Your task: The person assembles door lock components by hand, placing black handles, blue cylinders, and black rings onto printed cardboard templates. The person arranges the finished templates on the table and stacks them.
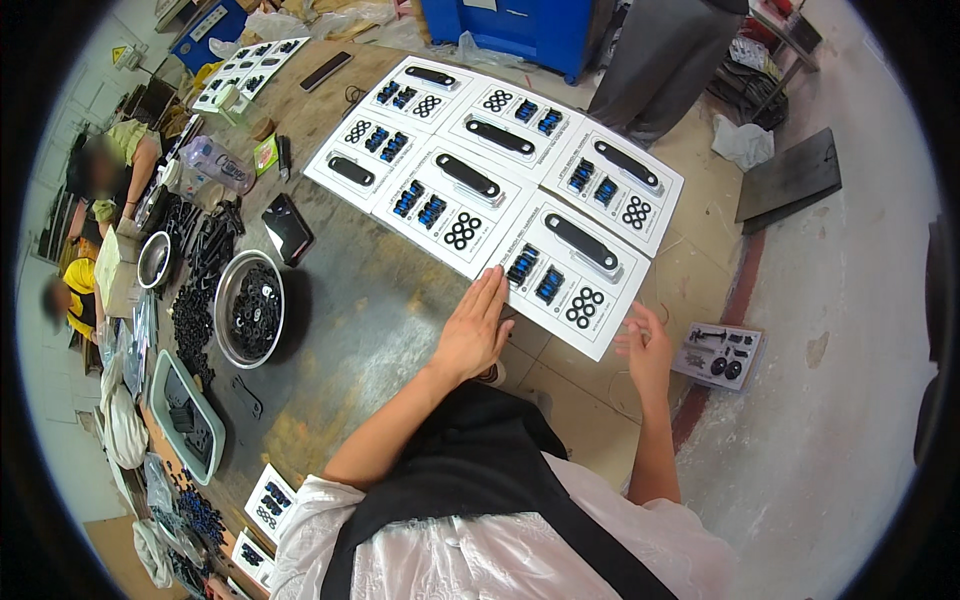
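Observation:
A white card (572, 268) lies nearest me at the front of several similar cards spread edge to edge. It carries a long black bar (581, 241), blue-and-black small parts (549, 286) and a cluster of black rings (584, 307). My left hand (478, 325) rests with straight fingers against the card's left edge. At its right corner is my right hand (645, 345), fingers loosely bent and apart; whether they touch the edge I cannot tell. Behind it, another white card (520, 190) and more of the same cover the table's far end.
Left on the dark table (340, 330) stand a steel bowl of black rings (222, 325), a pale green tray (160, 400) and a black phone-like item (287, 230). Two people sit at the far left. A packed card (718, 355) lies on the floor at right.

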A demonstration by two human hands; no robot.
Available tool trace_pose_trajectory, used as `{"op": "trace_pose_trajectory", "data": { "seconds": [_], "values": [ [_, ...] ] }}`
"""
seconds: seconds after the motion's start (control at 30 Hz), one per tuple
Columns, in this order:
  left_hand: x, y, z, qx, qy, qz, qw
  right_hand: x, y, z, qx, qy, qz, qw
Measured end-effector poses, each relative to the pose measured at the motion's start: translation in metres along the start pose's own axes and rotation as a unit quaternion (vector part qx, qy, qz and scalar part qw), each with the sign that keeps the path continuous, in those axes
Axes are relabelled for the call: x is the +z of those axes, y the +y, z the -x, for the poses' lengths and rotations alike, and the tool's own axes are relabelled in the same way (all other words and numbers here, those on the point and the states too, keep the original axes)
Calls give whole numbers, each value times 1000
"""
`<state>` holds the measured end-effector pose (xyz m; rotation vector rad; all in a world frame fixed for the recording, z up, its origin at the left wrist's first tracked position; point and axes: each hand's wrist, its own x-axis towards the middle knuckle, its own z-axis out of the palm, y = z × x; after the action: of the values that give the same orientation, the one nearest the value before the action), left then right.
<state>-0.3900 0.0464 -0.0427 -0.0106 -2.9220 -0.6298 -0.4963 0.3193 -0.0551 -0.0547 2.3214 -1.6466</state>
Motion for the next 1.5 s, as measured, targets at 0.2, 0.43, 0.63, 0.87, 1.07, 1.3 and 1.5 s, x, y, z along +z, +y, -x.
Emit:
{"op": "trace_pose_trajectory", "data": {
  "seconds": [0.2, 0.43, 0.63, 0.87, 1.07, 1.3, 1.5],
  "values": [
    [3, -3, -3, 9, -3, -12, 1000, 5, 8, -2, -20, 18, 2, 1000],
    [5, -3, -1, 18, -12, -29, 999, 8, 16, -2, -72, 28, 37, 996],
    [5, -7, -1, 34, -7, -21, 999, 9, 11, -2, -94, 44, 89, 991],
    [-38, -1, 67, -2, 60, 66, 996, 8, -38, 6, -220, 98, 235, 941],
    [-74, -22, 213, -172, 207, -26, 963, 92, -58, 24, -221, -62, 28, 973],
    [-117, -32, 445, -566, 400, -289, 661, 286, -94, 173, -35, -739, -25, 672],
    [-86, -36, 618, -773, 428, -179, 432, 402, -22, 308, -134, -824, -2, 550]
  ]
}}
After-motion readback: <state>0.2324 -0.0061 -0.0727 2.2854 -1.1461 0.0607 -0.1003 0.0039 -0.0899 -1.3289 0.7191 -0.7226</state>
